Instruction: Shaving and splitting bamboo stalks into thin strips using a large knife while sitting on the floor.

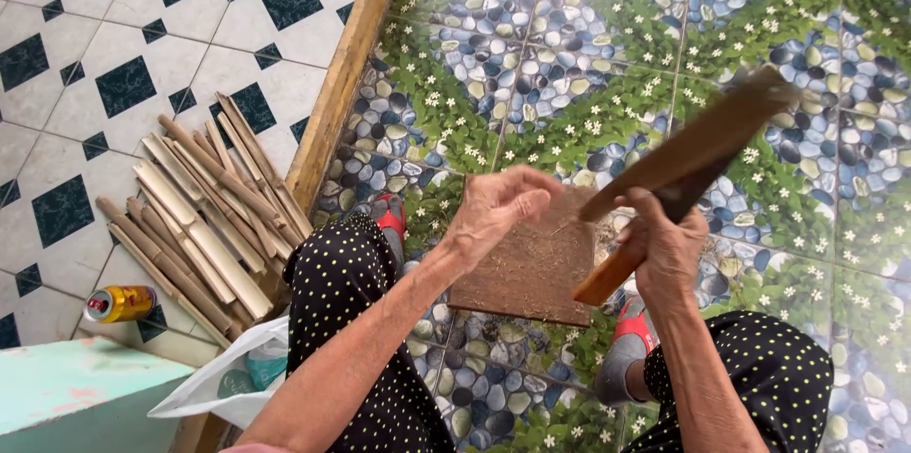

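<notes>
The right hand (664, 244) is clamped on a big knife's (697, 149) wooden handle, blade angled toward 2 o'clock — clear of the body. The left hand (498, 206) pinches something too thin to make out above the wooden board (531, 273) on the floor; cut bamboo strips (204, 221) lie piled at 9 o'clock, within reach.

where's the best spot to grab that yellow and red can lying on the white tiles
Grip the yellow and red can around its middle, coming from above. It lies on its side on the white tiled floor, so its rounded body faces up; the split bamboo strips crowd its right side.

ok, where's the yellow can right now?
Head view, far left: the yellow can lies on the white tiles beside the bundle of split sticks, above the pale green block.
</notes>
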